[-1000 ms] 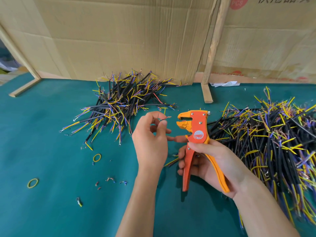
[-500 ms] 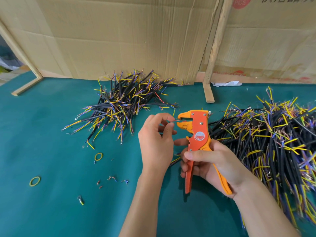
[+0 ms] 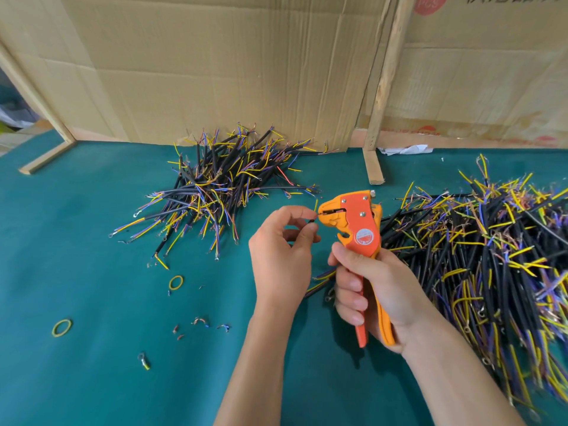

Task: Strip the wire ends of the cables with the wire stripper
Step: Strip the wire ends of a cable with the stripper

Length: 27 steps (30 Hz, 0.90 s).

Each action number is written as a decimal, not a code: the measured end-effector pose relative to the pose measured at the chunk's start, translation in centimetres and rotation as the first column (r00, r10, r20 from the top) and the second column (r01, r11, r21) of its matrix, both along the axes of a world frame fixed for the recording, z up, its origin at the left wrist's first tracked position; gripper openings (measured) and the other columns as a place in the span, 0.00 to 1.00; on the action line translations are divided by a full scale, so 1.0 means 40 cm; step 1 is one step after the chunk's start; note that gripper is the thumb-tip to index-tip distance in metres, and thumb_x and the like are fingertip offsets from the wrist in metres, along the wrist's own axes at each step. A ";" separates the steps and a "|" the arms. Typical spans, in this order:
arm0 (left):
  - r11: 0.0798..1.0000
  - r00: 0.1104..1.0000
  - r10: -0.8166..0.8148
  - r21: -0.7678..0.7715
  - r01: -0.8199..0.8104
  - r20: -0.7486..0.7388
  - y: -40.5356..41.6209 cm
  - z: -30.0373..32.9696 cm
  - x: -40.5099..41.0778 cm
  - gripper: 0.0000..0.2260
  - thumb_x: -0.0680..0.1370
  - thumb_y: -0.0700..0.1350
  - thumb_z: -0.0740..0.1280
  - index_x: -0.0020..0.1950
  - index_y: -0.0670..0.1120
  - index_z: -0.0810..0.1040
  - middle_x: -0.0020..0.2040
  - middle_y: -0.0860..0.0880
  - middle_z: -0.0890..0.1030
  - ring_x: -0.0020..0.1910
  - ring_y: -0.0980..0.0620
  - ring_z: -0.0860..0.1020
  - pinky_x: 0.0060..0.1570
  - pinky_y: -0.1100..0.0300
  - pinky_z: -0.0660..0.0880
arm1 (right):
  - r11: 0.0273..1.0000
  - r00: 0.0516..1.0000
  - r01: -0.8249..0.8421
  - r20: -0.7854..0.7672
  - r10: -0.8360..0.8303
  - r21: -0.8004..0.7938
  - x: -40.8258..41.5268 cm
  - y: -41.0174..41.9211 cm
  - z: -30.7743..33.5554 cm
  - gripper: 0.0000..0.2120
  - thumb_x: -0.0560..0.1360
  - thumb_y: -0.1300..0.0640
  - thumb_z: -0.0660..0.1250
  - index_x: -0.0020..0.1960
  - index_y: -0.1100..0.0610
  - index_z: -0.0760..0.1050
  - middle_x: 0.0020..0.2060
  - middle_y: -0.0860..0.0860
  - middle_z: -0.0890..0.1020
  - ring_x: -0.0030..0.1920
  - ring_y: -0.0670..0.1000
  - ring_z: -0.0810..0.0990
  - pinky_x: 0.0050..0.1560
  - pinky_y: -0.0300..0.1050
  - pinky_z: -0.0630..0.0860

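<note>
My right hand grips the handles of an orange wire stripper and squeezes them together; its jaws point left and are closed on a thin wire end. My left hand pinches a short black cable between thumb and fingers, right at the jaws. A yellow wire of that cable sticks up beside the stripper's nose. The cable's other end hangs out below my hands.
A pile of black cables with yellow and blue wire ends lies at the back left. A bigger pile fills the right side. Yellow rubber bands and insulation scraps dot the green mat. Cardboard and a wooden post stand behind.
My left hand has brought the cable's wire end into the stripper's jaws. My right hand has squeezed the handles together, closing the jaws on the wire.
</note>
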State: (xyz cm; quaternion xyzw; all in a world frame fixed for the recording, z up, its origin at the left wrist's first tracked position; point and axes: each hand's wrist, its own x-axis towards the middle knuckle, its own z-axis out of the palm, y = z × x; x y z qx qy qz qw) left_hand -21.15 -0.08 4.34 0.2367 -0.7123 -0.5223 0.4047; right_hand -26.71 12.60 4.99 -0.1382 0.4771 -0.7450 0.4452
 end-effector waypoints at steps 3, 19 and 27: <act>1.000 1.000 -0.015 0.023 0.015 -0.024 -0.001 0.004 0.001 0.11 0.77 0.34 0.69 0.45 0.51 0.81 0.36 0.55 0.79 0.37 0.52 0.84 0.32 0.55 0.79 | 0.999 1.000 -0.026 0.000 0.026 -0.047 0.006 -0.001 0.000 0.12 0.68 0.52 0.78 0.42 0.60 0.82 0.26 0.52 0.67 0.20 0.48 0.65 0.21 0.39 0.65; 0.987 0.998 -0.029 0.159 0.038 -0.060 -0.011 0.004 0.003 0.06 0.78 0.34 0.69 0.49 0.44 0.80 0.38 0.49 0.80 0.36 0.50 0.85 0.28 0.63 0.74 | 0.990 0.990 -0.137 -0.014 0.137 -0.013 -0.027 0.032 0.000 0.26 0.69 0.63 0.73 0.65 0.68 0.74 0.43 0.68 0.80 0.37 0.63 0.80 0.39 0.57 0.80; 0.988 0.998 -0.060 0.140 0.062 -0.019 -0.004 0.005 0.003 0.08 0.77 0.34 0.69 0.47 0.47 0.81 0.37 0.51 0.80 0.36 0.51 0.85 0.29 0.63 0.74 | 0.989 0.989 -0.143 -0.038 0.141 -0.029 -0.024 0.032 0.003 0.28 0.63 0.64 0.78 0.62 0.66 0.78 0.40 0.65 0.79 0.37 0.62 0.80 0.40 0.56 0.80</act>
